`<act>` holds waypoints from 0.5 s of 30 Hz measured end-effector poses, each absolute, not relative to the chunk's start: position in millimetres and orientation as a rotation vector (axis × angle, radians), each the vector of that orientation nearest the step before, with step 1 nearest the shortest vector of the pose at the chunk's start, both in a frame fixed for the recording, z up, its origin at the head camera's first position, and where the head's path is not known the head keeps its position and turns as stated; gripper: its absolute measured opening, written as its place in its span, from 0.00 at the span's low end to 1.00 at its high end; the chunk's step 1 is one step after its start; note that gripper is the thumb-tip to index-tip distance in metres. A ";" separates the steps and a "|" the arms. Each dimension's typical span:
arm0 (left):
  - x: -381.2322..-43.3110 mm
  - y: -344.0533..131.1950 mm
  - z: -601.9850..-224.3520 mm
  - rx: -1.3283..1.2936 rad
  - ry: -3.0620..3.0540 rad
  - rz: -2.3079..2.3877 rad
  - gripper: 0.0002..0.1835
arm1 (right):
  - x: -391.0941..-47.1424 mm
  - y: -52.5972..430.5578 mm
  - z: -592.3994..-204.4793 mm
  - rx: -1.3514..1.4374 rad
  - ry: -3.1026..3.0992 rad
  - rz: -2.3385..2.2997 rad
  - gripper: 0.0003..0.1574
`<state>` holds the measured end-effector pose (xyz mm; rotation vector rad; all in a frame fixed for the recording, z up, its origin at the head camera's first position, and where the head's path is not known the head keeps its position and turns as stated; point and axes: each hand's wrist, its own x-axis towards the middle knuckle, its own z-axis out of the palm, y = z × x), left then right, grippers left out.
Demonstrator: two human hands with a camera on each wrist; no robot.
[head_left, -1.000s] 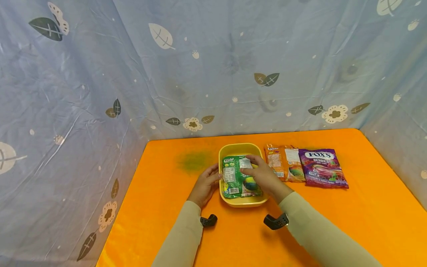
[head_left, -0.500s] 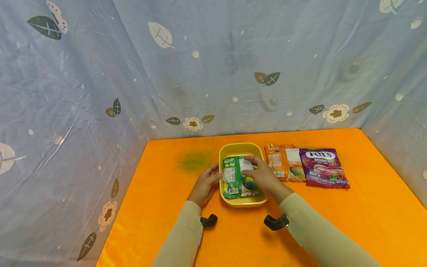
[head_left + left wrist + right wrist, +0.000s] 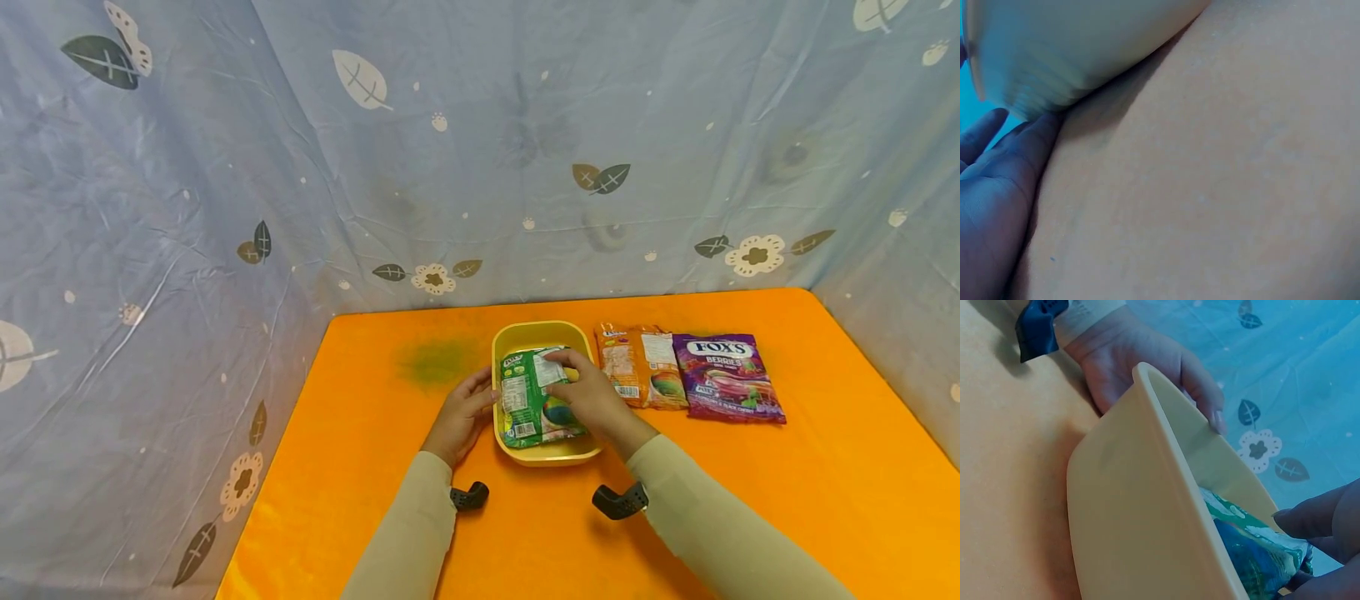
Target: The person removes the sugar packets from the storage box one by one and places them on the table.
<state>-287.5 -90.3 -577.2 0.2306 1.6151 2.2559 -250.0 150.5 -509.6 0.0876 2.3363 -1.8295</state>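
Observation:
A yellow plastic tub [image 3: 551, 458] stands on the table with a green Fox's candy bag [image 3: 525, 400] lying in it, printed back side up. My left hand [image 3: 459, 417] holds the tub's left side. In the right wrist view, the thumb of that left hand [image 3: 1141, 369] hooks over the rim while the palm stays outside; the left wrist view has its fingers [image 3: 1022, 147] against the outer wall. My right hand [image 3: 596, 400] reaches over the right rim and pinches the green bag's right edge between thumb and fingers. Its fingertips [image 3: 1300, 519] show at the bag's crumpled end.
Right of the tub lies an orange candy bag [image 3: 633, 367], back side up. Beside it is a purple Fox's Berries bag [image 3: 727, 379], front up. The orange table [image 3: 390, 400] meets a blue patterned curtain [image 3: 480, 167] at the back and sides.
The green bag has turned slightly and its right edge has drawn a little left, baring more of the tub under the right hand. Left hand and tub stay in place.

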 end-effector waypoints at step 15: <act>-287.3 -90.0 -578.0 0.205 1.610 2.266 0.34 | -248.5 151.4 -508.6 0.098 2.316 -1.869 0.32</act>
